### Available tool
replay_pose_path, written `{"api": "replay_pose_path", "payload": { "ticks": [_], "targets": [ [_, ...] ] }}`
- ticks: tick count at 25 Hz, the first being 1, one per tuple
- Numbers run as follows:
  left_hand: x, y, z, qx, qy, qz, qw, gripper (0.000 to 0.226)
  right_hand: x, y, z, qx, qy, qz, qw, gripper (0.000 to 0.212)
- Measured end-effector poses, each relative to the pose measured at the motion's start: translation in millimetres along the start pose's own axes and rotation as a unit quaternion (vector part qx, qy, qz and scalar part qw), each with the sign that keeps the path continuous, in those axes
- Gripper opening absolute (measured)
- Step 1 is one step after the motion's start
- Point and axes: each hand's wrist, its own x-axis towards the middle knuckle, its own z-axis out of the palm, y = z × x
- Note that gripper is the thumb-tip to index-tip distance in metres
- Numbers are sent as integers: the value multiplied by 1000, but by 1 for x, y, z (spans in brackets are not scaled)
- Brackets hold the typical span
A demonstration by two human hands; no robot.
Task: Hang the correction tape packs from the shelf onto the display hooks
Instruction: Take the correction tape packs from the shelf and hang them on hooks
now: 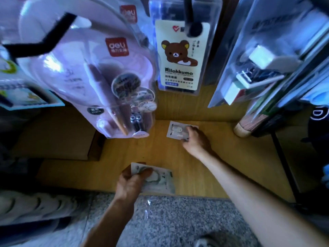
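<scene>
A correction tape pack (175, 130) lies flat on the wooden shelf (160, 152), near its back. My right hand (195, 138) reaches down to it, fingers curled over the pack's right end. My left hand (131, 180) grips a stack of correction tape packs (158, 180) by the left end, thumb on top, above the shelf's front edge. A black display hook (193, 25) juts out overhead through a bear-printed pack (179, 56).
Pink blister packs (99, 77) hang close at the upper left. Clear packs (263, 56) hang at the upper right. A brown box (53, 136) sits left on the shelf. A black rack post (284, 166) stands at the right. Grey speckled floor (178, 220) lies below.
</scene>
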Motion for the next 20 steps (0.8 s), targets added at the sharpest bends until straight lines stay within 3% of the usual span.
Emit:
{"api": "replay_pose_path", "payload": {
  "ticks": [2, 4, 7, 12, 14, 17, 20],
  "targets": [
    [2, -1, -17, 33, 16, 6, 999, 23, 14, -3, 22, -118, -33, -7, 992, 73],
    [7, 1, -33, 82, 45, 34, 995, 38, 20, -4, 31, -118, -75, -8, 990, 84],
    [11, 4, -43, 112, 66, 66, 989, 54, 8, -5, 33, -127, -25, -58, 990, 79],
    [-1, 0, -33, 70, 72, 101, 990, 35, -31, 3, 49, -174, -51, -70, 981, 76],
    [-5, -3, -33, 54, 79, 95, 991, 33, -44, 3, 52, -133, -30, -48, 990, 75],
    [-15, 1, -38, 40, 83, 102, 991, 29, -59, -6, 48, -43, 11, -56, 997, 56],
    [-22, 11, -48, 16, 81, 105, 991, 24, -74, -18, 29, 229, 8, 12, 973, 44]
  ]
}}
